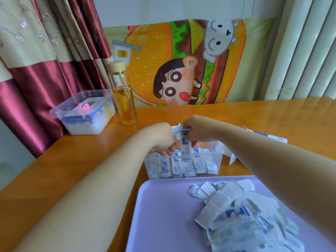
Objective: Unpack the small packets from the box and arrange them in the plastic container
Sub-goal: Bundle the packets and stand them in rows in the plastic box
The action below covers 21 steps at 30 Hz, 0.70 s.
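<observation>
Right hand [197, 130] pinches packet [185, 145], left [160, 137] grips wrapper [175, 130]

Our right hand [197, 130] pinches one packet [185, 145] upright over the clear container [219, 158], where a row of packets [179, 167] stands on end. Our left hand [162, 140] grips a crumpled pale scrap [175, 130] right beside it. A loose heap [236, 220] of more sits on the purple tray [163, 215] nearest us.

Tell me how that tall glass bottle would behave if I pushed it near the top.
The bottle is tall and narrow, so it would probably tip rather than slide. Its liquid fills roughly the lower half, likely steadying it somewhat. Smooth glass may be slippery and breakable.
</observation>
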Available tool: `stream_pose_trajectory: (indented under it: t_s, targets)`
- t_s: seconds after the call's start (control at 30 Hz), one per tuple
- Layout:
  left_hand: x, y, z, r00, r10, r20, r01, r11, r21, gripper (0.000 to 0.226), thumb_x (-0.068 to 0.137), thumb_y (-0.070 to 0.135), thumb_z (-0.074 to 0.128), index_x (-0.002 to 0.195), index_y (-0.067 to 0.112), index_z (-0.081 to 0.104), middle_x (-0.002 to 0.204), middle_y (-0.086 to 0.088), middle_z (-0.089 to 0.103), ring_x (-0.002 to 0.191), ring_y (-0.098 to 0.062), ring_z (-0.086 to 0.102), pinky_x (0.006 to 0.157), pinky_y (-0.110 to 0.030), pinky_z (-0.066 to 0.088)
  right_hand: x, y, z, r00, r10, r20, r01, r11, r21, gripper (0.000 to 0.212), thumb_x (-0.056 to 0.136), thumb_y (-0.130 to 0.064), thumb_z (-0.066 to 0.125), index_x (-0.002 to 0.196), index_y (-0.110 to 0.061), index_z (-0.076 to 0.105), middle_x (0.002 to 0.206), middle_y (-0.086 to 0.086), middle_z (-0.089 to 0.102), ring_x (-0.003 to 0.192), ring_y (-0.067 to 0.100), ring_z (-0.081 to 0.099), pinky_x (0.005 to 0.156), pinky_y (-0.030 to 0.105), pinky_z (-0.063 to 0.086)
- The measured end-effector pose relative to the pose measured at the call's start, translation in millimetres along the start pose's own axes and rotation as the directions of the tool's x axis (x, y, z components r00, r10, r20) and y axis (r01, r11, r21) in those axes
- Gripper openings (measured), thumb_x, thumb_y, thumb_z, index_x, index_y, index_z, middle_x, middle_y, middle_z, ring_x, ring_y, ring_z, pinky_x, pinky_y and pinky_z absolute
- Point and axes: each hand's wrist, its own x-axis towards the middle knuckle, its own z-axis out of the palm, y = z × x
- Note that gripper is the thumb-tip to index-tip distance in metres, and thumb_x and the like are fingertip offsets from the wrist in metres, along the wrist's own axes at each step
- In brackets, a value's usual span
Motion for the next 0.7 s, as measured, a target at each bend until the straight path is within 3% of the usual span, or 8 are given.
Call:
stream_pose_trajectory:
  t_s: [0.1, 0.2, 0.37, 0.5, 0.63, 0.7]
  targets:
    - [16.1, -1.0, 6.1, 0.998, -0.046, 0.042, 0.046, 0.999, -0.016, 0.026, 0.097, 0.008, 0.039, 0.081, 0.008, 0.060, 0.071, -0.005, 0.061, 0.063, -0.013, 0.061, 0.053, -0.020, 0.049, 8.4, 6.1, 8.9, 0.997, 0.026, 0.075, -0.027, 1.000, 0.006, 0.018, 0.092, -0.006, 0.053, 0.076, -0.014, 0.051, 0.069, 0.005, 0.065, 0.054, 0.007, 0.063, 0.044, 0.014, 0.045]
    - [29.0, -1.8, 10.4, 0.997, -0.055, 0.051, 0.054, 0.998, 0.027, 0.025, 0.097, 0.010, 0.041, 0.086, 0.010, 0.063, 0.071, -0.001, 0.063, 0.064, -0.011, 0.061, 0.064, -0.023, 0.052, 15.5, 11.1, 15.4, 0.996, 0.016, 0.085, -0.013, 0.999, -0.035, 0.006, 0.092, -0.011, 0.055, 0.091, -0.008, 0.060, 0.086, 0.010, 0.071, 0.074, 0.017, 0.070, 0.064, 0.024, 0.055]
    - [38.9, -4.4, 16.6, 0.995, -0.074, 0.071, 0.072, 0.997, 0.030, 0.024, 0.097, 0.010, 0.040, 0.086, 0.012, 0.061, 0.074, 0.001, 0.067, 0.068, -0.011, 0.064, 0.075, -0.026, 0.053, 23.3, 13.4, 25.6, 0.992, 0.024, 0.124, 0.001, 0.980, -0.200, 0.020, 0.088, -0.011, 0.060, 0.106, -0.002, 0.065, 0.098, 0.010, 0.071, 0.076, 0.017, 0.063, 0.057, 0.019, 0.044]
    - [43.8, -9.6, 22.3, 0.994, -0.076, 0.073, 0.070, 0.995, 0.073, 0.031, 0.097, 0.011, 0.040, 0.075, 0.017, 0.060, 0.073, 0.003, 0.064, 0.072, -0.012, 0.062, 0.085, -0.030, 0.052, 23.7, 13.9, 31.9, 0.995, -0.014, 0.096, 0.052, 0.913, -0.405, 0.030, 0.091, -0.023, 0.057, 0.113, -0.004, 0.064, 0.109, 0.010, 0.065, 0.100, 0.023, 0.061, 0.073, 0.025, 0.043]
    - [45.7, -13.7, 26.0, 0.993, -0.075, 0.088, 0.067, 0.994, 0.086, 0.030, 0.097, 0.011, 0.041, 0.076, 0.018, 0.062, 0.080, 0.000, 0.067, 0.076, -0.016, 0.068, 0.091, -0.036, 0.053, 24.0, 14.3, 33.3, 0.995, -0.029, 0.091, 0.071, 0.862, -0.502, 0.037, 0.093, -0.035, 0.054, 0.118, -0.009, 0.064, 0.115, 0.006, 0.063, 0.104, 0.022, 0.058, 0.082, 0.026, 0.043]
    - [46.4, -14.4, 26.3, 0.993, -0.068, 0.093, 0.060, 0.995, 0.085, 0.029, 0.096, 0.011, 0.042, 0.077, 0.017, 0.063, 0.087, -0.003, 0.069, 0.080, -0.019, 0.070, 0.090, -0.037, 0.054, 23.1, 14.5, 30.9, 0.997, -0.038, 0.073, 0.068, 0.877, -0.476, 0.038, 0.090, -0.036, 0.058, 0.115, -0.008, 0.065, 0.107, 0.006, 0.063, 0.097, 0.021, 0.057, 0.076, 0.026, 0.043]
